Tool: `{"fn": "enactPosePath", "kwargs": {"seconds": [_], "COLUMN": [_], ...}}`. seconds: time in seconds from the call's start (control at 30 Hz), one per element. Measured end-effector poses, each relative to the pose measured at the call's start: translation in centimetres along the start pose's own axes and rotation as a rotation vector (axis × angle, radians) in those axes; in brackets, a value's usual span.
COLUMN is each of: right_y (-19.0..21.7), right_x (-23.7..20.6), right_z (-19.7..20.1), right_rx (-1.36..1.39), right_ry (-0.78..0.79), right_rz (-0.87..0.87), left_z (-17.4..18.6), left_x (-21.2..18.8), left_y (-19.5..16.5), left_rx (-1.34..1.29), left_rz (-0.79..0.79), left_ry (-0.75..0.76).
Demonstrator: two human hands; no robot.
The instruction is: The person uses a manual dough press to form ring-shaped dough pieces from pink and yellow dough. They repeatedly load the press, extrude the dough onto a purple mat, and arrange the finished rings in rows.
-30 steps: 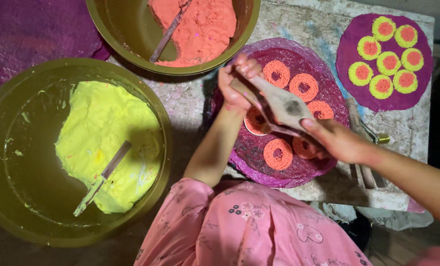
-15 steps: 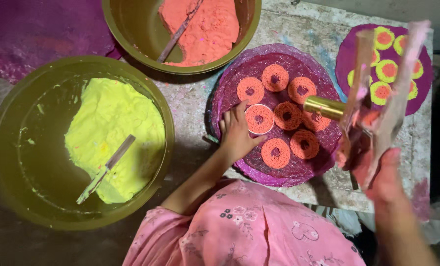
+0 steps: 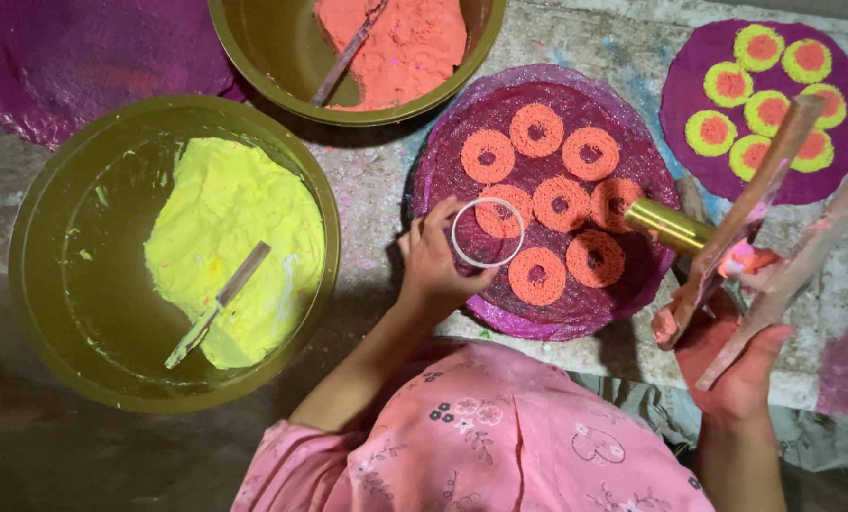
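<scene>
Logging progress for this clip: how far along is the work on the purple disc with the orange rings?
Seven orange rings already lie on the near purple disc. The left hand holds a thin ring mould around the leftmost middle ring; the right hand lifts flat sticks. None of the seven has the yellow border seen on the finished disc, and yellow paste sits untouched.

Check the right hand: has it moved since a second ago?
Yes. The right hand, gripping flat sticks, has left the purple disc and now sits off its lower right edge.
</scene>
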State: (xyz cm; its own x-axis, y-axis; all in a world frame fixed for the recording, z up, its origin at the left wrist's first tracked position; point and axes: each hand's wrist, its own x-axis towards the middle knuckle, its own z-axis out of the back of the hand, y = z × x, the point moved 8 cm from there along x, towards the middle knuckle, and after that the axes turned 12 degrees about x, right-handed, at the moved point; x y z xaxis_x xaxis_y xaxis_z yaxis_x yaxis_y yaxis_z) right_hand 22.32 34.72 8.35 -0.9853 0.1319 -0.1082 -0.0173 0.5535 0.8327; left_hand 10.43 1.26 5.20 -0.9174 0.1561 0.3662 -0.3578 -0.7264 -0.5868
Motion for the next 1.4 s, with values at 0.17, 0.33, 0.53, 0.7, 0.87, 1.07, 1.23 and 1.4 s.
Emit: {"fn": "enactPosePath", "kwargs": {"seconds": [0.17,0.33,0.53,0.7,0.87,1.07,1.23,1.4], "right_y": [-0.6,-0.3,-0.5,-4.7,-9.2,-5.6,-6.5,-7.2], "right_x": [-0.4,-0.4,-0.7,1.3,2.6,6.5,7.1,6.7], "right_z": [0.5,-2.1,-4.1,-3.3,-2.8,-8.0,-10.6,-11.5], "right_rx": [0.064,0.02,-0.044,-0.147,-0.335,-0.922,-1.033,-1.096], "right_ry": [0.009,0.023,0.005,0.226,0.277,0.491,0.342,0.399], "right_rz": [0.008,0.027,0.049,-0.268,-0.932,-0.84,-0.775,-0.741], "left_z": [-0.7,-1.7,-1.2,1.4,-1.1,-2.0,-0.2,-1.2], "left_x": [-2.5,-2.9,-2.7,1.5,6.1,7.6,7.8,6.9], "left_y": [0.9,1.2,1.2,0.7,-2.0,-0.4,2.5,3.2], "left_rx": [0.05,0.067,0.063,-0.459,-2.024,-2.352,-2.284,-2.285], "left_rz": [0.011,-0.028,0.008,0.044,0.211,0.291,0.192,0.236], "left_ry": [0.107,0.143,0.232,0.146,0.41,0.133,0.064,0.025]}}
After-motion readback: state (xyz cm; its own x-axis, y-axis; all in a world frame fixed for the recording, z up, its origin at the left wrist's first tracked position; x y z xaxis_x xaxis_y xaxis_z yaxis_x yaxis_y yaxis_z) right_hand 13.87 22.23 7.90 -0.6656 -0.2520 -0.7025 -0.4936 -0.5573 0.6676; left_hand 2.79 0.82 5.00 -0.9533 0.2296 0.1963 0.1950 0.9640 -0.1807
